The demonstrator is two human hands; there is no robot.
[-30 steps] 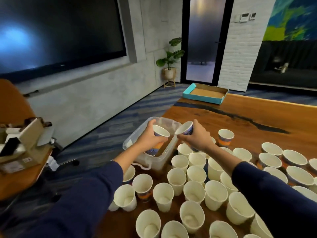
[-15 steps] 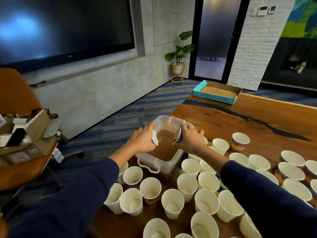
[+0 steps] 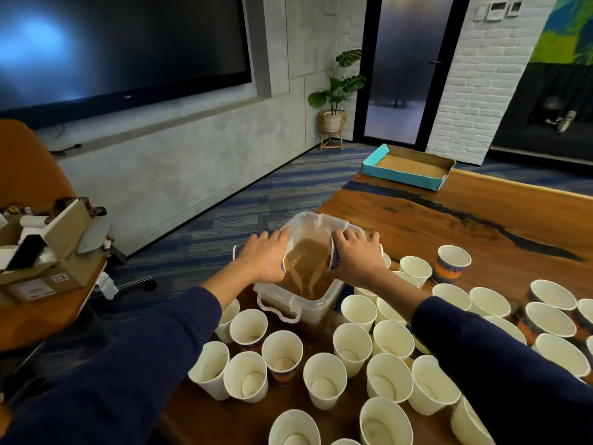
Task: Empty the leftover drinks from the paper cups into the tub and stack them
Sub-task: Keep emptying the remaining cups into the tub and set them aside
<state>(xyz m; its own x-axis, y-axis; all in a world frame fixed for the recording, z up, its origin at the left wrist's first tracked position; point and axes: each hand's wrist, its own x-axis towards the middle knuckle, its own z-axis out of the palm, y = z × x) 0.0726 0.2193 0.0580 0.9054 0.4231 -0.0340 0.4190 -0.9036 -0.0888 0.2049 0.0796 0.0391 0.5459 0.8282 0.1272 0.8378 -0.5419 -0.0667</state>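
A clear plastic tub (image 3: 333, 224) half full of brown liquid stands at the table's left edge. Over it, my left hand (image 3: 263, 260) grips a paper cup (image 3: 238, 251) tipped on its side, mouth towards the tub's middle. My right hand (image 3: 356, 256) grips a second paper cup (image 3: 333, 259), also tipped inward. A thin brown stream runs from each cup into the tub. Both cups are mostly hidden under my fingers. Several upright white paper cups (image 3: 324, 380) crowd the table in front of the tub and to its right.
The wooden table (image 3: 449, 220) stretches back to a teal cardboard tray (image 3: 406, 170) at its far end. An orange chair with an open cardboard box (image 3: 54, 252) stands at the left. Carpeted floor lies left of the tub.
Both hands have tipped their cups further over the tub, from upright to lying sideways, and liquid now pours out. The view has shifted closer and lower.
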